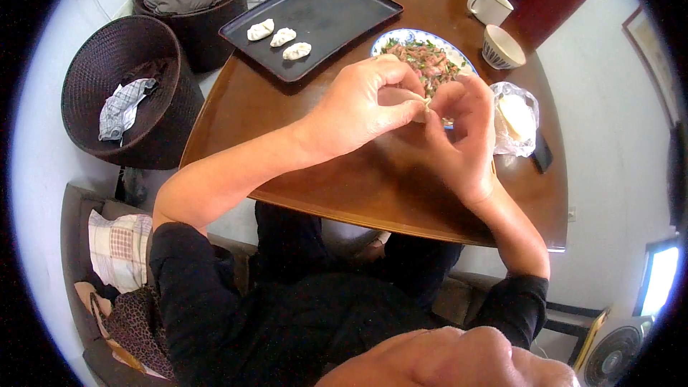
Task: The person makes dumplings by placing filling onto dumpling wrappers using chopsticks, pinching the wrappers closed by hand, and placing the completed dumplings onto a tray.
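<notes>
My left hand (pixel 362 104) and my right hand (pixel 462 140) meet above the table, thumbs and fingertips pinching the edge of one dumpling (pixel 424 104). Only a pale bit of its dough shows between the fingers; the rest is hidden. Just beyond my hands lies a blue-rimmed plate (pixel 378 41) with a chopped meat and green filling (pixel 430 64), partly covered by my fingers. To the right of my right hand is a clear plastic bag (pixel 531 104) holding a stack of round white wrappers (pixel 514 120).
Three folded dumplings (pixel 284 36) lie on a black tray (pixel 337 21) at the table's far left. A white mug (pixel 493 9) and a patterned bowl (pixel 503 49) stand back right. A flat black object (pixel 542 156) lies by the bag. Wicker baskets (pixel 172 122) stand left.
</notes>
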The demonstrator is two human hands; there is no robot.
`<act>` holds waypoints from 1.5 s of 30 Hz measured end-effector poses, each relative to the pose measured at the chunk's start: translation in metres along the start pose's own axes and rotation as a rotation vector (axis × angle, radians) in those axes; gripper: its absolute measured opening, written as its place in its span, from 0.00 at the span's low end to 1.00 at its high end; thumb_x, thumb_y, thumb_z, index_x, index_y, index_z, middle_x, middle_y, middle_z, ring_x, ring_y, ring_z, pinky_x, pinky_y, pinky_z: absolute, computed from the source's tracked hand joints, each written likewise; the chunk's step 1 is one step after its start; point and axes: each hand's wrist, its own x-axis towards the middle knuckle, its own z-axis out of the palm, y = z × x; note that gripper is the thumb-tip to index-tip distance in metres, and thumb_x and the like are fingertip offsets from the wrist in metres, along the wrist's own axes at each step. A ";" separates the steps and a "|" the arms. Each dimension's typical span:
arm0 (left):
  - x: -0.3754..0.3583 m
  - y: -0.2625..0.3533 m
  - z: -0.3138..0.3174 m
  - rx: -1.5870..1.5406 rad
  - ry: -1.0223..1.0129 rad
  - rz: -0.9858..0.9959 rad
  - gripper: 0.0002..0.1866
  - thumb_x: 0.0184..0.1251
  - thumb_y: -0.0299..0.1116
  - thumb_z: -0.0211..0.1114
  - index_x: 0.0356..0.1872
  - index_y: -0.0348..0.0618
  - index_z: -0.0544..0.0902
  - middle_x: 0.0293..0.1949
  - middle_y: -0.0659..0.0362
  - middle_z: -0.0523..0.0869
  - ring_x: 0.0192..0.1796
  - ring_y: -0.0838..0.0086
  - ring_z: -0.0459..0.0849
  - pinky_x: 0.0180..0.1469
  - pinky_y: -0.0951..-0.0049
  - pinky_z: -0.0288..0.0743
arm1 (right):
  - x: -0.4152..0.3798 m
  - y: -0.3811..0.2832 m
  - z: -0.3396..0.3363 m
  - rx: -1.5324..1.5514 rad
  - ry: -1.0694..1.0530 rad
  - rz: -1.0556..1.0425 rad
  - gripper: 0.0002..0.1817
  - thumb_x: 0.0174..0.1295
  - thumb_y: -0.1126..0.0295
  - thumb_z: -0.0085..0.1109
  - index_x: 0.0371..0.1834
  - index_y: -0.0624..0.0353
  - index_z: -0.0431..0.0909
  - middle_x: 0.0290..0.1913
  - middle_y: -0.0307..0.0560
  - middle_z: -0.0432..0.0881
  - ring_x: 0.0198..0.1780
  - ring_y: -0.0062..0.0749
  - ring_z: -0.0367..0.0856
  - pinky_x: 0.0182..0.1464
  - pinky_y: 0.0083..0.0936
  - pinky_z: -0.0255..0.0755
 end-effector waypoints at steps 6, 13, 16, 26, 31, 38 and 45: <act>0.001 0.001 -0.003 0.011 -0.029 0.074 0.06 0.63 0.27 0.67 0.37 0.36 0.82 0.36 0.61 0.78 0.39 0.83 0.77 0.41 0.80 0.72 | 0.002 0.000 -0.002 0.068 0.003 -0.003 0.34 0.55 0.88 0.59 0.64 0.59 0.56 0.42 0.45 0.75 0.39 0.25 0.77 0.42 0.21 0.75; 0.000 -0.004 0.000 -0.498 -0.055 -0.236 0.06 0.65 0.26 0.65 0.41 0.38 0.81 0.39 0.62 0.82 0.41 0.84 0.79 0.45 0.82 0.75 | 0.004 -0.001 -0.006 0.029 0.032 0.029 0.32 0.54 0.88 0.59 0.62 0.60 0.59 0.39 0.43 0.76 0.36 0.23 0.76 0.40 0.19 0.74; 0.000 -0.007 0.002 -0.549 -0.048 -0.268 0.06 0.65 0.26 0.65 0.41 0.38 0.80 0.39 0.63 0.82 0.42 0.84 0.79 0.45 0.82 0.75 | 0.002 -0.001 -0.007 0.001 0.005 -0.009 0.32 0.53 0.88 0.60 0.61 0.61 0.60 0.38 0.43 0.75 0.36 0.22 0.76 0.38 0.19 0.74; -0.001 -0.002 0.000 -0.098 -0.044 0.014 0.05 0.64 0.26 0.65 0.39 0.38 0.81 0.39 0.64 0.77 0.41 0.85 0.76 0.41 0.82 0.71 | 0.000 -0.001 0.001 -0.016 0.038 -0.071 0.33 0.52 0.88 0.61 0.62 0.60 0.60 0.39 0.44 0.74 0.34 0.22 0.74 0.36 0.18 0.74; -0.002 0.001 0.001 -0.248 -0.060 -0.088 0.05 0.65 0.26 0.65 0.40 0.37 0.82 0.40 0.64 0.78 0.42 0.84 0.78 0.44 0.83 0.72 | 0.001 0.004 -0.002 -0.044 0.043 -0.097 0.33 0.52 0.88 0.61 0.62 0.62 0.60 0.41 0.45 0.76 0.33 0.22 0.75 0.35 0.19 0.74; -0.004 0.002 0.003 -0.420 -0.045 -0.158 0.08 0.67 0.25 0.63 0.45 0.38 0.79 0.43 0.64 0.79 0.46 0.84 0.79 0.48 0.83 0.74 | 0.003 0.002 -0.003 0.000 0.035 -0.037 0.32 0.54 0.87 0.61 0.61 0.61 0.59 0.42 0.47 0.77 0.32 0.23 0.75 0.36 0.19 0.73; -0.005 0.001 0.007 -0.469 0.016 -0.100 0.08 0.68 0.27 0.63 0.45 0.38 0.79 0.42 0.64 0.81 0.45 0.84 0.79 0.46 0.82 0.74 | 0.004 -0.007 -0.007 0.053 0.043 0.004 0.31 0.56 0.87 0.59 0.62 0.59 0.58 0.39 0.44 0.77 0.35 0.21 0.75 0.37 0.18 0.73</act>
